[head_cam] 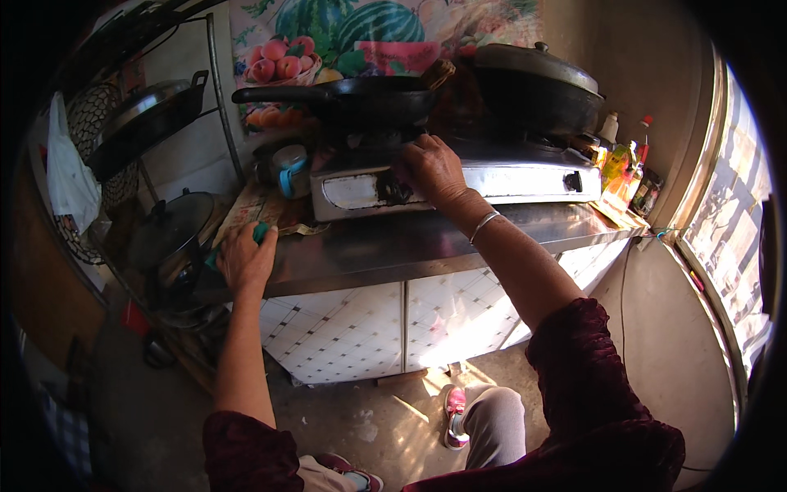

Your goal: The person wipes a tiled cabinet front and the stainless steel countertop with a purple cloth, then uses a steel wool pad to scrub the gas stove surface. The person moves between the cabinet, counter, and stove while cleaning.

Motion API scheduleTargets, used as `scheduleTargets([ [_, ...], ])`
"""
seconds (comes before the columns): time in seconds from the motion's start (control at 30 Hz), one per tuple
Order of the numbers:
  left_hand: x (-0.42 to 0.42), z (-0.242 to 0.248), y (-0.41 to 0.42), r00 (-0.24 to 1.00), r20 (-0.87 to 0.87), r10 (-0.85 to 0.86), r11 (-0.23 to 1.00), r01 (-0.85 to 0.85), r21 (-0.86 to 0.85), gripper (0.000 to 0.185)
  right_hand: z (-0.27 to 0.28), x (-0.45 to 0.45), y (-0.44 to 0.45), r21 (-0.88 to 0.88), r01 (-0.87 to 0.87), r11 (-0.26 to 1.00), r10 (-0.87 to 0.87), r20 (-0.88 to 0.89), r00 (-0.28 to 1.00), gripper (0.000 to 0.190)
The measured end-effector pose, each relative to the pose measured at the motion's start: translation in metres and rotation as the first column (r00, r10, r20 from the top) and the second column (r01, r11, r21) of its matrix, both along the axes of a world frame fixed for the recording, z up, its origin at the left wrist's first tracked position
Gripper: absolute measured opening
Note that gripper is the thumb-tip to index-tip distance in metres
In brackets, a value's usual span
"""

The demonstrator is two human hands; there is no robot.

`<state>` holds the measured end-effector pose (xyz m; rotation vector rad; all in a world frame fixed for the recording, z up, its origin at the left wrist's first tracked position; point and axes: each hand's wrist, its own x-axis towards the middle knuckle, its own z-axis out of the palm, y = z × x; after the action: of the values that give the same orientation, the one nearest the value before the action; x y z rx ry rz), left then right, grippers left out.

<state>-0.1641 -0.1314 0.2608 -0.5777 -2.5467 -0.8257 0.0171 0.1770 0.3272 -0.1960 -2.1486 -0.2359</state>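
My left hand [247, 255] rests at the front left of the metal counter [344, 255], closed around a green cloth [261, 232] that peeks out by the thumb. Curled at the front edge of a two-burner gas stove [350, 190] is my right hand [432, 169], wearing a bracelet on the wrist. Its fingertips are hidden, so whether it grips anything does not show. A dark control knob [393, 187] sits just left of it. Behind the hand, a black frying pan [369, 101] stands on the left burner, handle pointing left.
A lidded wok [538, 92] occupies the right burner. Several bottles [621, 166] crowd the right corner. A glass jar [290, 169] stands left of the stove, beside printed paper [255, 209]. A metal rack [218, 92] with pans lines the left; patterned cabinet doors [344, 332] lie below.
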Motion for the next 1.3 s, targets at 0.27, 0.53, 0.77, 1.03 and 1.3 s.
scheduleTargets([
  [0.27,0.005,0.001,-0.001,1.0,-0.023,0.0,0.999,-0.001,-0.033,0.054,-0.04,0.028,-0.024,-0.085,0.136,0.987,-0.124,0.128,0.984,0.012],
  [0.53,0.004,0.004,0.001,1.0,0.016,0.013,0.999,-0.012,-0.039,0.055,-0.035,0.073,-0.039,-0.266,0.005,0.964,0.06,0.236,0.97,0.006],
  [0.77,0.003,0.004,0.002,0.999,0.037,0.011,1.0,-0.01,-0.03,0.055,0.003,0.042,-0.019,-0.159,0.027,0.987,-0.03,-0.012,0.999,0.015],
  [1.03,-0.006,-0.002,-0.003,1.0,-0.009,-0.012,1.0,0.011,-0.014,0.052,-0.029,0.018,-0.038,0.029,0.031,0.999,-0.031,-0.004,1.0,0.024],
  [1.3,0.008,0.006,0.003,1.0,-0.002,0.001,1.0,-0.001,-0.021,0.053,-0.041,0.029,-0.022,0.075,0.039,0.996,-0.04,0.019,0.999,0.021],
])
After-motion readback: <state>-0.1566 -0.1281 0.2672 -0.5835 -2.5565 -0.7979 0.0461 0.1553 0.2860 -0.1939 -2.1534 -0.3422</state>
